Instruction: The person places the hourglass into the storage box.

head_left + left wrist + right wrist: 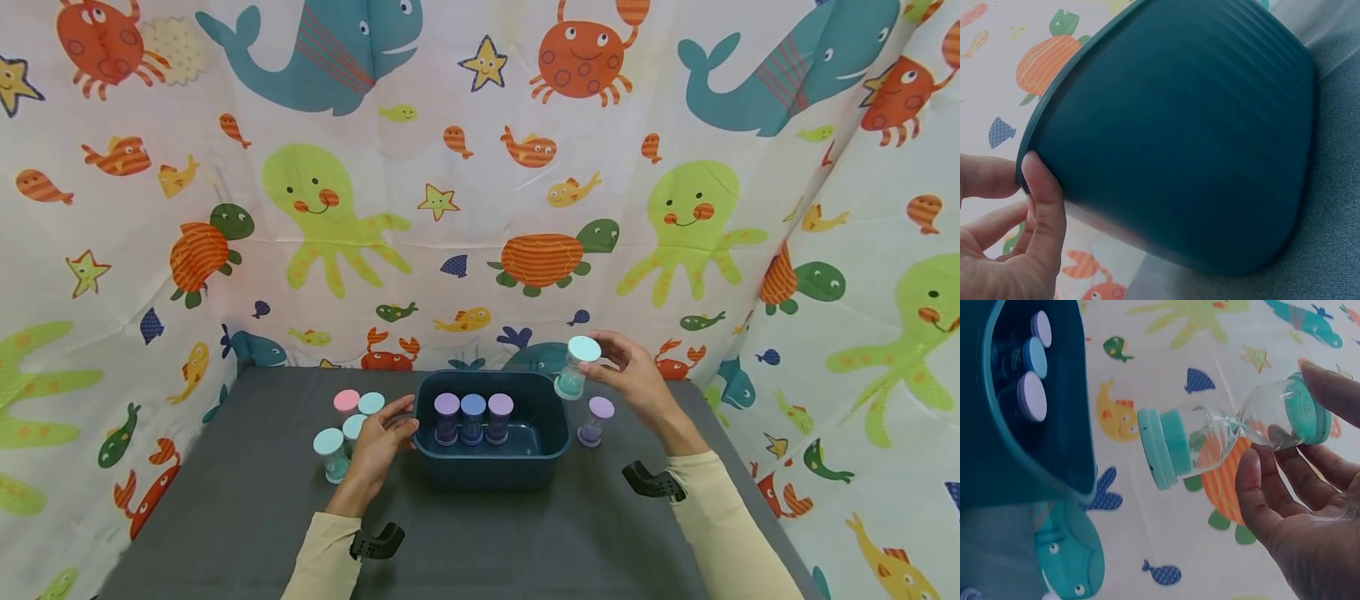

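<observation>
A dark teal bin (489, 467) stands mid-table with three sand timers (472, 417) upright inside, capped purple, blue and purple. My left hand (392, 433) holds the bin's left rim; in the left wrist view the thumb (1042, 200) presses the bin's outer wall (1191, 137) with a finger at the rim. My right hand (611, 367) pinches a teal-capped sand timer (576, 368) by its top end, tilted, just above the bin's right rim. The right wrist view shows this timer (1210, 434) held at the fingertips (1250, 475) beside the bin (1054, 444).
A purple-capped timer (595, 421) stands on the grey table cloth (225, 517) right of the bin. Left of the bin stand several timers, one pink-capped (347, 402), the others teal-capped (329, 454). A sea-creature curtain (480, 208) closes in the back and both sides.
</observation>
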The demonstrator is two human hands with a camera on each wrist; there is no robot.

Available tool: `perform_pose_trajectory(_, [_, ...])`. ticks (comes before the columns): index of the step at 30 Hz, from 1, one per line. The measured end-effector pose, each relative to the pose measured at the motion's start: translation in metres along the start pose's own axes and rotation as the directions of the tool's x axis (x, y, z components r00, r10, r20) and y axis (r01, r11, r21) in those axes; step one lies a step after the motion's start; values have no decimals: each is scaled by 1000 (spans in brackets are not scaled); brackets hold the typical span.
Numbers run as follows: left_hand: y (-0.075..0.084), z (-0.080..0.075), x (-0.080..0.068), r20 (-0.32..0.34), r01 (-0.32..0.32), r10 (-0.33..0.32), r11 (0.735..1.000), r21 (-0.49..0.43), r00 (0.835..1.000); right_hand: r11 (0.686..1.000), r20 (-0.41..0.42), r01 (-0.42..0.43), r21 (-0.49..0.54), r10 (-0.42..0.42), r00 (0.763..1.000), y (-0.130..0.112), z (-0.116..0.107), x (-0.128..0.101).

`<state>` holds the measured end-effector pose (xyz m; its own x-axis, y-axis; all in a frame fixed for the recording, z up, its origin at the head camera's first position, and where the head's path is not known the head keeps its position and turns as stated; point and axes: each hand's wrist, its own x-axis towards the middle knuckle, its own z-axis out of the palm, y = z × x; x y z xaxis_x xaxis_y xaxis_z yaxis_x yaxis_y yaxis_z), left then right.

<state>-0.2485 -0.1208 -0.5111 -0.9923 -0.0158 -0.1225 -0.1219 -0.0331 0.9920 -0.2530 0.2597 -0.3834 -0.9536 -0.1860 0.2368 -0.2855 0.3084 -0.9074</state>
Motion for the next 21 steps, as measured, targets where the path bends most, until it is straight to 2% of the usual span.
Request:
perform_pose_trajectory(5, [0,0,0,0,-4,4,1000,5,1000,1000,34,27,8,-28,999,-4,14,1])
perform_pose_trajectory(14, [0,0,1,-9,4,-5,1000,-8,1000,993,114,40,111,-53,992,-10,47,4])
perform_pose_trajectory(21, [0,0,0,-5,-4,4,1000,1,1000,988,159,37,151,-61,985,-6,70,4])
